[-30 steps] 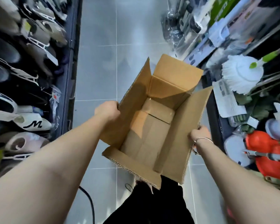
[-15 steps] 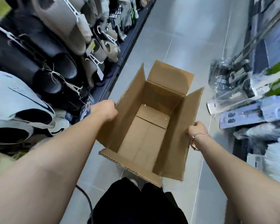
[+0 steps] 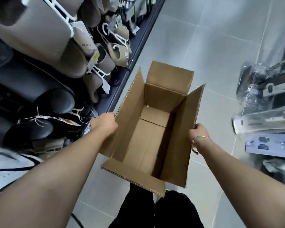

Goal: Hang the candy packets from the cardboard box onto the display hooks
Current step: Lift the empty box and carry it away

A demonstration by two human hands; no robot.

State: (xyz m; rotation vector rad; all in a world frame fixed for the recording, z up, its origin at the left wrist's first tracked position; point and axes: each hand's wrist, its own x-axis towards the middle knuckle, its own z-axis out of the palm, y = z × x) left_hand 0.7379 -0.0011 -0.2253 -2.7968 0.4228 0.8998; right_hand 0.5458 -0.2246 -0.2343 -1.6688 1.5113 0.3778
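A: Stage?
B: The cardboard box is being carried over the floor, the left hand grip clamped on one side flap and the right hand grip on the other. No candy packets are being shown inside; hanging is judged done.
A: Change?
B: The slipper rack is being brought nearer; both grips are being kept.

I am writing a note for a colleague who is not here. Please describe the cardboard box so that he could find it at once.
Look at the grey tiled aisle floor between the hanging slippers and the plastic-wrapped goods. Above it, the left hand and right hand grip the side flaps of the cardboard box. It is the only cardboard thing there, flaps open, nothing visible inside.
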